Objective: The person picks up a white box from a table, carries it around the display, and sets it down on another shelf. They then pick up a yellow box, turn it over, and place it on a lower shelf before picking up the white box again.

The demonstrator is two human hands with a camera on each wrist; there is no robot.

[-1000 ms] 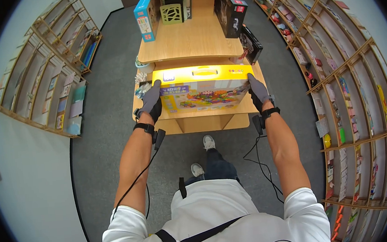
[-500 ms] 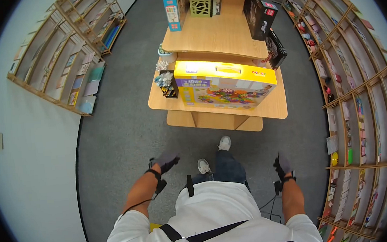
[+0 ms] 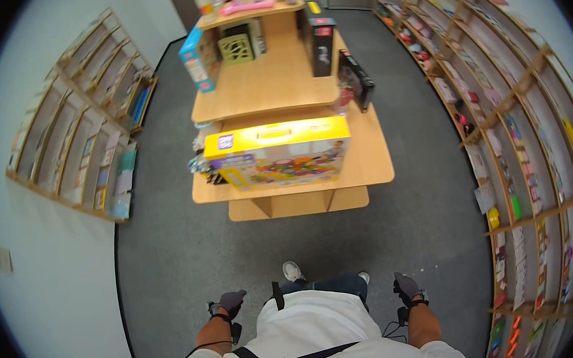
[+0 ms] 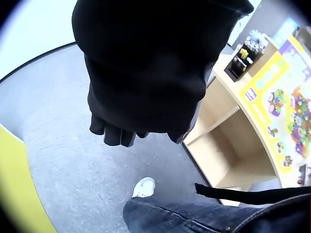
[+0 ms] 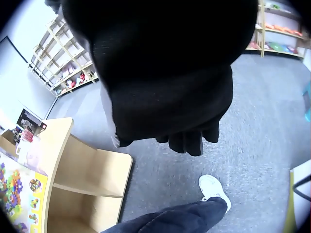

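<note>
A large yellow toy box (image 3: 310,131) with a carry handle on top stands upright on the front tier of the wooden display table (image 3: 369,162). Both gloved hands hang low beside the body, apart from the box and holding nothing. In the head view the left hand (image 3: 231,300) is left of the waist and the right hand (image 3: 406,285) to its right. Each wrist view shows the glove's dark side with loosely bent fingers (image 4: 127,137) over the floor. The box front (image 5: 13,191) also appears low at the left in the right wrist view.
Beside the box sits a dark holder (image 4: 241,62) with pale decorations. A blue box (image 3: 200,61), a green openwork stand (image 3: 236,50) and black boxes (image 3: 323,48) occupy the upper tier. Stocked shelves (image 3: 524,160) line the right wall; another rack (image 3: 61,139) stands left.
Both hands let go of the yellow box and drew back to the body's sides. The box stays on the table, now farther away, as the person has stepped back.
</note>
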